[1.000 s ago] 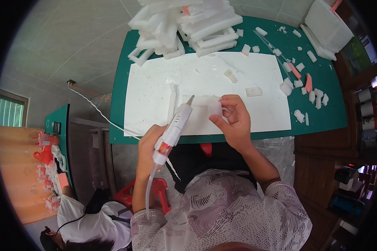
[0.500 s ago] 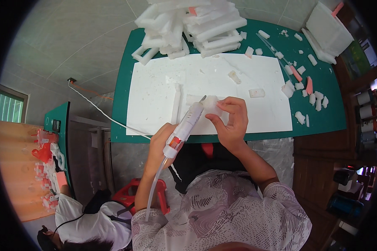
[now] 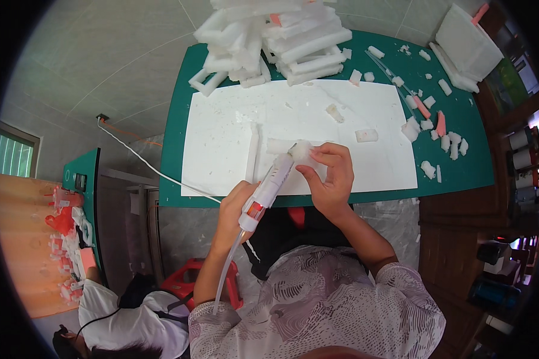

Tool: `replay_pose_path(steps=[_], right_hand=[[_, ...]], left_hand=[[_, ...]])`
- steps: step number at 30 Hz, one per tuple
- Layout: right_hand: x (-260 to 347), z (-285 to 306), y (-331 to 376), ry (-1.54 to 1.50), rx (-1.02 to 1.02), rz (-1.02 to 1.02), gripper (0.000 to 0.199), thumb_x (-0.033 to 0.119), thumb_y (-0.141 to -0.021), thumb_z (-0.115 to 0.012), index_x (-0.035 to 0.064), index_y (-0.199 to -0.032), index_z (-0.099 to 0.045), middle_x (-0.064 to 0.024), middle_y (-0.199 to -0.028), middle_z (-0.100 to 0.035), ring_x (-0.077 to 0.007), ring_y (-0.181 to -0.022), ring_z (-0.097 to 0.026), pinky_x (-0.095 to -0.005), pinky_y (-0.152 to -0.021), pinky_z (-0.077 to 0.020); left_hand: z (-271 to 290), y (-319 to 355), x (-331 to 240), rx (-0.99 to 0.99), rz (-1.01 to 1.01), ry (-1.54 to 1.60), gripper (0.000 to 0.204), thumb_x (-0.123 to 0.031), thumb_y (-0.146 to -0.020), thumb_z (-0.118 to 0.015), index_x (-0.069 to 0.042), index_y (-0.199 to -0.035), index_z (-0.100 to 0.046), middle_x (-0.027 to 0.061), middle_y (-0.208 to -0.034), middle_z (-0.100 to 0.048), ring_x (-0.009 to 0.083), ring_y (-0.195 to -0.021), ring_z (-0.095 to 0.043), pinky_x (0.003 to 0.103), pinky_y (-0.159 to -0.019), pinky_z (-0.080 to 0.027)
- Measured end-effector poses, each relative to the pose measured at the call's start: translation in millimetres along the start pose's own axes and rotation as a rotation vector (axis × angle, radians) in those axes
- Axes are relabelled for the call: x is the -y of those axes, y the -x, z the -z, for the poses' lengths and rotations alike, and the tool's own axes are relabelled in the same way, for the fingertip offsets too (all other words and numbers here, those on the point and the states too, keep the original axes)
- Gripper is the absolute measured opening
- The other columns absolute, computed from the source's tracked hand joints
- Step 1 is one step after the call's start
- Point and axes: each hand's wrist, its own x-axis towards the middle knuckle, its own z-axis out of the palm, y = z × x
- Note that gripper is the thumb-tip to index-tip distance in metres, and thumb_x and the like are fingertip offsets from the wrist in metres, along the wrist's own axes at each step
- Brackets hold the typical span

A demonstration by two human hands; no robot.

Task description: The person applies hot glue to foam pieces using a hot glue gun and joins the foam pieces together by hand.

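Observation:
My left hand point(image 3: 235, 209) is wrapped round a white hot glue gun point(image 3: 268, 190) with a red-orange part near its rear. A clear glue stick point(image 3: 228, 269) trails from its back end toward my forearm. The gun's tip meets a small white foam piece point(image 3: 303, 154), which my right hand point(image 3: 331, 170) pinches between thumb and fingers. Behind the tip, a pale foam strip point(image 3: 278, 145) lies flat on the white sheet point(image 3: 221, 143). Another long foam strip point(image 3: 253, 152) stands to the left of it, running away from me.
White foam frames point(image 3: 305, 45) are piled at the table's far side. Foam scraps point(image 3: 428, 169) and clear glue sticks point(image 3: 380, 63) lie on the green table point(image 3: 473, 161) to the right. A white cord point(image 3: 156, 164) runs from the wall. A person point(image 3: 135, 317) sits at lower left near a red stool point(image 3: 188, 275).
The glue gun has shifted slightly to the right, and its tip has come against the foam piece. My right hand has hardly moved.

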Motion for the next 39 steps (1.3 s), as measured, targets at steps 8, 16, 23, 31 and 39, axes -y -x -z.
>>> replay_pose_path(steps=[8,16,23,31,39], right_hand=[[1,2,1,-0.009,-0.005,-0.003,0.033,0.002,-0.073,-0.084,0.0017,-0.100,-0.066,-0.0144,-0.103,-0.063,-0.0287,-0.091,-0.064,-0.0353,-0.077,-0.0530],[-2,1,4,-0.029,0.039,-0.019,0.035,-0.002,-0.075,-0.083,0.0014,-0.103,-0.063,-0.0134,-0.108,-0.058,-0.0258,-0.097,-0.060,-0.0348,-0.084,-0.0515],[-5,-2,4,-0.057,-0.026,-0.008,0.032,0.000,-0.073,-0.084,0.0018,-0.098,-0.065,-0.0140,-0.103,-0.064,-0.0274,-0.090,-0.064,-0.0340,-0.076,-0.0538],[-8,-2,6,-0.021,-0.030,0.003,0.031,0.001,-0.074,-0.084,0.0014,-0.098,-0.064,-0.0145,-0.103,-0.064,-0.0277,-0.091,-0.064,-0.0345,-0.076,-0.0538],[-8,1,4,-0.028,-0.003,0.005,0.030,0.000,-0.075,-0.082,0.0007,-0.098,-0.063,-0.0151,-0.104,-0.063,-0.0275,-0.090,-0.064,-0.0348,-0.077,-0.0532]], left_hand=[[-3,2,2,-0.007,-0.021,-0.053,0.015,-0.005,-0.079,-0.068,-0.002,-0.091,-0.061,0.0147,-0.082,-0.058,0.0352,-0.074,-0.060,0.039,-0.066,-0.048],[-5,3,5,-0.033,-0.049,-0.040,0.016,-0.005,-0.078,-0.069,-0.002,-0.092,-0.061,0.0149,-0.083,-0.058,0.0352,-0.074,-0.060,0.039,-0.066,-0.048],[-5,2,6,-0.034,-0.078,-0.028,0.018,0.000,-0.076,-0.069,-0.001,-0.092,-0.062,0.0150,-0.083,-0.059,0.0346,-0.074,-0.059,0.037,-0.067,-0.048],[-5,5,20,0.000,-0.204,-0.076,0.046,-0.003,-0.072,-0.072,0.004,-0.117,-0.064,0.0170,-0.092,-0.061,0.0311,-0.078,-0.062,0.034,-0.069,-0.050],[-7,5,22,-0.011,-0.206,-0.083,0.047,-0.006,-0.070,-0.073,0.005,-0.114,-0.065,0.0172,-0.092,-0.061,0.0323,-0.077,-0.063,0.035,-0.068,-0.051]])
